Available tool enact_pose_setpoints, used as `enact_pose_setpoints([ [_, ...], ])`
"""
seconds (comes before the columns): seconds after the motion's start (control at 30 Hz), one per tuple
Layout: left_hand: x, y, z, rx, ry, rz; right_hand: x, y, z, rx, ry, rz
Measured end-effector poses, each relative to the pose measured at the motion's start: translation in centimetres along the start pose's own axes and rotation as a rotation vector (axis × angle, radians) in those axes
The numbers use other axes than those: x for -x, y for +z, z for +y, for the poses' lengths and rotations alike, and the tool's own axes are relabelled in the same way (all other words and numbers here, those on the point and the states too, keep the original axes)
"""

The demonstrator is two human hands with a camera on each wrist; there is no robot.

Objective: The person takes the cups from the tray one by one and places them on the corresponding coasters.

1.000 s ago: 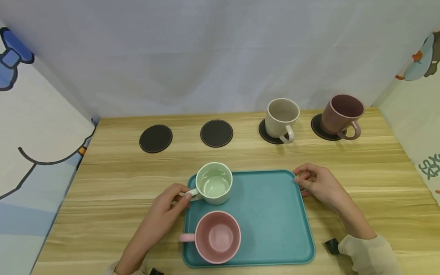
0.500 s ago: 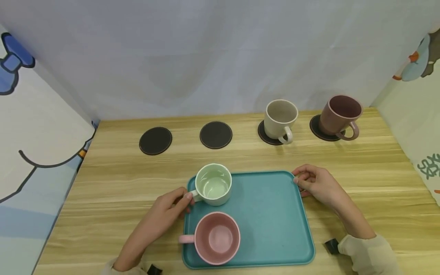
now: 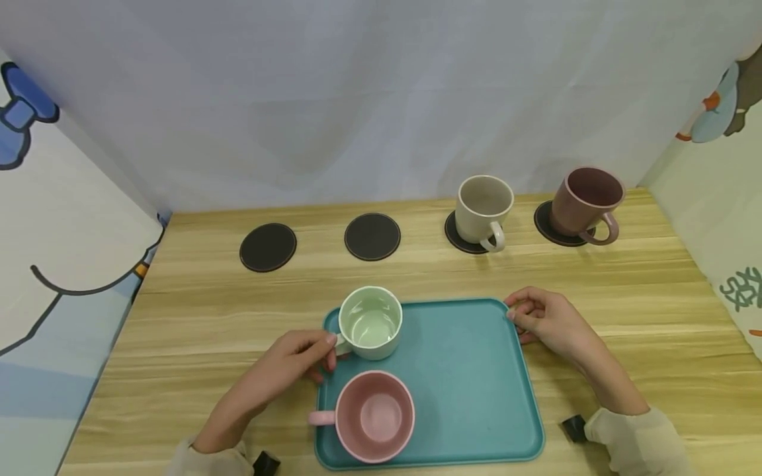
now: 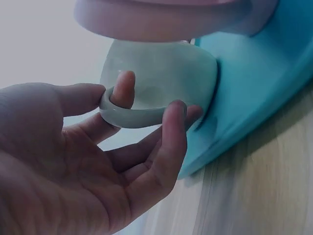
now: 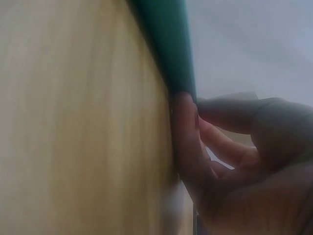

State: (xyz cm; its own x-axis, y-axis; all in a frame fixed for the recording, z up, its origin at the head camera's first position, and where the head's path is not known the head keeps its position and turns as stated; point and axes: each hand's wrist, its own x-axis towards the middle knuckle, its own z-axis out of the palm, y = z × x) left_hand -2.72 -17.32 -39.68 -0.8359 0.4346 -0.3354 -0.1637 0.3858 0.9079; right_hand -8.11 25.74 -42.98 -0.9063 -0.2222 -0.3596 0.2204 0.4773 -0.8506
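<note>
A pale green mug (image 3: 370, 324) stands upright at the far left corner of the teal tray (image 3: 464, 383). My left hand (image 3: 292, 360) holds its handle; in the left wrist view one fingertip (image 4: 123, 90) pokes through the handle (image 4: 132, 117) and the thumb presses its outer end. Nearer the front, a pink mug (image 3: 375, 416) sits on the tray with its handle pointing left over the rim. At the tray's far right corner my right hand (image 3: 550, 320) pinches the rim between thumb and fingers. The right wrist view catches these fingers (image 5: 186, 127) at the tray's edge.
Along the back of the wooden table (image 3: 196, 311) are a bare black coaster (image 3: 268, 247) and another black coaster (image 3: 372, 237). A cream mug (image 3: 479, 211) and a mauve mug (image 3: 580, 208) stand on coasters to the right. A pale curtain (image 3: 357, 99) hangs behind.
The fingers of my left hand have shifted on the green mug's handle, and the wrist has dropped slightly. The mug stays on the tray. My right hand keeps its hold on the corner.
</note>
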Motion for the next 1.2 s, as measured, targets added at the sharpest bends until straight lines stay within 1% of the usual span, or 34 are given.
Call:
enact_pose_setpoints([
  [0.1,0.0,0.1,0.2,0.035,-0.004,-0.018,0.0,0.0,0.0,-0.009,0.001,-0.003],
  [0.23,-0.1,0.2,0.3,0.082,-0.029,-0.038,0.0,-0.1,0.1,-0.022,0.003,-0.008],
  [0.33,-0.1,0.2,0.5,0.096,-0.040,-0.043,0.0,-0.1,0.2,-0.026,0.003,-0.009],
  [0.47,0.0,0.0,0.9,0.100,-0.042,-0.032,0.0,-0.1,0.2,-0.025,0.004,-0.008],
  [0.63,-0.2,-0.4,1.4,0.132,-0.032,0.005,-0.1,-0.1,0.3,-0.031,0.014,-0.010],
  [0.77,-0.9,-0.6,1.9,0.181,-0.024,0.031,0.0,-0.1,0.2,-0.030,0.016,-0.010],
  [0.93,-1.9,-1.1,3.0,0.225,-0.006,0.079,0.0,-0.1,0.2,-0.030,0.018,-0.008],
  [1.07,-3.0,-1.4,3.9,0.242,0.018,0.131,-0.1,-0.2,0.2,-0.027,0.025,-0.003],
  [1.2,-4.2,-1.8,4.3,0.230,0.023,0.156,-0.1,-0.1,0.3,-0.032,0.035,-0.003],
])
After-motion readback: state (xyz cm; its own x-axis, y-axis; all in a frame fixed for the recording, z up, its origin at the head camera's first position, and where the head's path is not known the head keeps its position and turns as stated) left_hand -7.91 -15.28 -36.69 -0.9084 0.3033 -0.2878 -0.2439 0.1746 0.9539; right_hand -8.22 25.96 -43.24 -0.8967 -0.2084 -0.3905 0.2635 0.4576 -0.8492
